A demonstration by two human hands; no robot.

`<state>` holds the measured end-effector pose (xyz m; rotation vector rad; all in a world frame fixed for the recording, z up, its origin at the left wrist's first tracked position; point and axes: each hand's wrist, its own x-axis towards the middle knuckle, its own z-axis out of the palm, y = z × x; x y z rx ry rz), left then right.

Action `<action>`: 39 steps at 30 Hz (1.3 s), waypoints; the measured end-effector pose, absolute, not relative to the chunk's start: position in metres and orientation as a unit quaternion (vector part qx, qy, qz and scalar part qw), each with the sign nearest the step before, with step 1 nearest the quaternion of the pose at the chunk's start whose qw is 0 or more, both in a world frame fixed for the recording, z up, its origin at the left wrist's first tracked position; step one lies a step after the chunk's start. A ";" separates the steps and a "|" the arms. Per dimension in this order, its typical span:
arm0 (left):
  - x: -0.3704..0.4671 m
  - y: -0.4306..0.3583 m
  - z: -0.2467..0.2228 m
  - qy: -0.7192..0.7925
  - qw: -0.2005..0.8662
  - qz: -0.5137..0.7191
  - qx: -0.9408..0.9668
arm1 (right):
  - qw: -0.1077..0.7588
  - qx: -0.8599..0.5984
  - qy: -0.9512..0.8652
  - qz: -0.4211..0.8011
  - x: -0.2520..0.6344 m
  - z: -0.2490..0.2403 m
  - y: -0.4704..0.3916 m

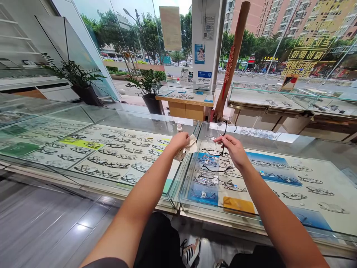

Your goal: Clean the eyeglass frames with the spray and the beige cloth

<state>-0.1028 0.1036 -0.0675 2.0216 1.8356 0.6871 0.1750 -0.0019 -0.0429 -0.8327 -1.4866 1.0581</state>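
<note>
Left hand (pixel 180 142) pinches a cloth (pixel 191 145); right hand (pixel 232 147) pinches, apparently, dark glasses (pixel 225 127) apart from it.

We see two glass display cases standing side by side, the left display case (pixel 134 121) and the right display case (pixel 301 143), with a narrow joint between them. Under the left glass, eyeglass frames (pixel 133 150) lie in rows on a pale base, and some of them rest on a yellow sheet (pixel 73 141); a green panel (pixel 21 149) lies near its far left end. Under the right glass we find more eyeglasses, several on blue panels (pixel 200 191), and an amber panel (pixel 238 205) near the front edge. A small white bottle (pixel 179 127) stands at the left case, its lower part hidden from us.
</note>
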 end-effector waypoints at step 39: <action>-0.029 0.013 -0.022 0.324 0.208 0.570 0.726 | 0.527 -0.300 -0.624 0.492 0.150 -0.042 -0.017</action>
